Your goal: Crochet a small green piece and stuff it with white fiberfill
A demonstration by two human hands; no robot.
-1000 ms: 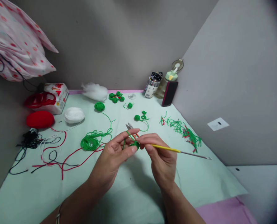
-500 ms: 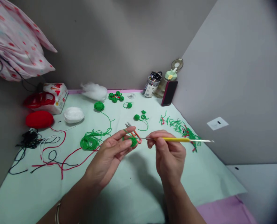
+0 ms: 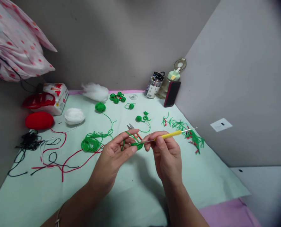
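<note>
My left hand [image 3: 116, 153] pinches a small green crochet piece [image 3: 137, 145] between thumb and fingers, with green yarn looped over the index finger. My right hand [image 3: 165, 151] grips a yellow-handled crochet hook [image 3: 170, 135]; its metal tip points into the green piece and its rear end rises toward the right. The yarn trails to a loose green yarn pile [image 3: 92, 143] on the mint cloth. Orange-handled snips [image 3: 134, 132] lie just behind my fingers.
On the mint cloth [image 3: 131, 195] lie a green yarn ball [image 3: 100, 107], finished green pieces [image 3: 118, 97], green scraps [image 3: 188, 132], white yarn [image 3: 74, 115], red yarn [image 3: 39, 120], red and black strands [image 3: 50, 157]. A jar [image 3: 154, 88], bottle and phone [image 3: 171, 94] stand in the corner.
My right hand moved back left toward the green piece, and the hook tilted so its rear end points up and right. My left hand kept hold of the piece.
</note>
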